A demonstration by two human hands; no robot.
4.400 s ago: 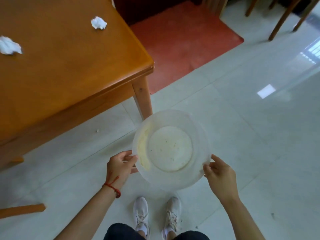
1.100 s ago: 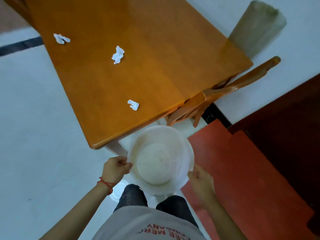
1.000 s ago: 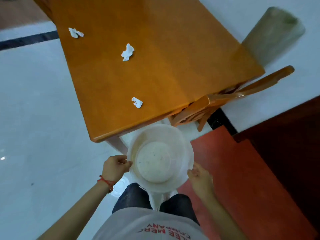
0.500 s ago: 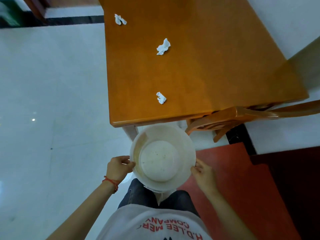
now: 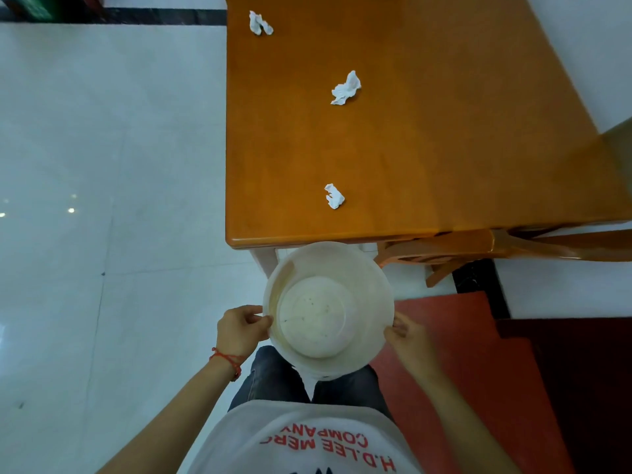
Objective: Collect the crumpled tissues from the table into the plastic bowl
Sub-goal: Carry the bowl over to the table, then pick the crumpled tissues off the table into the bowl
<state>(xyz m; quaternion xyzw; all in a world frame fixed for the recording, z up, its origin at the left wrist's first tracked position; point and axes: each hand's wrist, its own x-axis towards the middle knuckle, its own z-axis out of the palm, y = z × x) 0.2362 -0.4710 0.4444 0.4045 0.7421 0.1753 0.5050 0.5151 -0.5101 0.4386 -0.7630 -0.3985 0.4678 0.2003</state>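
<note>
Plastic bowl [image 5: 328, 311] mouth-up, rim pinched between left hand [image 5: 241, 329] and right hand [image 5: 409, 340].

Soft daylight; glare spots on floor [image 5: 51, 206]; wide-angle edge distortion

Left hand [image 5: 243, 328], right hand [image 5: 407, 340] gripping bowl [image 5: 372, 285] rim (fingers curled).
</note>
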